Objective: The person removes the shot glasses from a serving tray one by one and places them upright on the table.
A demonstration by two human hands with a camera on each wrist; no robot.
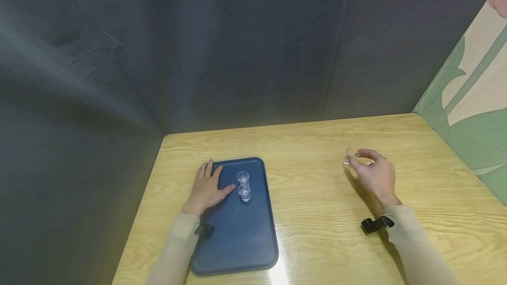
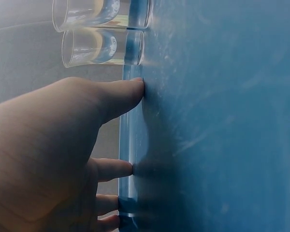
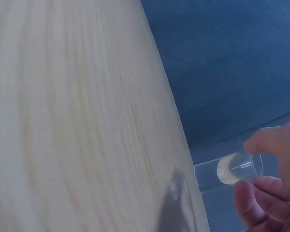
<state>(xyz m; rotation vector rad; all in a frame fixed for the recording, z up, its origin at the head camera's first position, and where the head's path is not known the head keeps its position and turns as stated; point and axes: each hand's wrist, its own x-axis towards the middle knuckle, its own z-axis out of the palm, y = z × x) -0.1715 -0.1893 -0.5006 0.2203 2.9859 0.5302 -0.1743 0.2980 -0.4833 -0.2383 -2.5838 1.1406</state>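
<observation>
My left hand [image 1: 207,191] rests with spread fingers on the upper left part of a dark blue tray [image 1: 237,245]. Beside its thumb, two small clear shot glasses stand close together, a far one [image 1: 243,177] and a near one [image 1: 245,193]. In the left wrist view the thumb tip touches the tray floor near the closer glass [image 2: 87,47]. Over on the right side of the table, my right hand [image 1: 376,175] pinches another shot glass [image 3: 229,171] near its rim between thumb and fingers. That glass is upright, its base right at the tabletop.
A light wooden table [image 1: 309,214] lies under everything. Dark curtains [image 1: 253,47] hang behind its far edge and along its left side. At the right edge is a panel with a green and pink flower pattern [image 1: 475,100]. Each wrist wears a black camera band [image 1: 376,224].
</observation>
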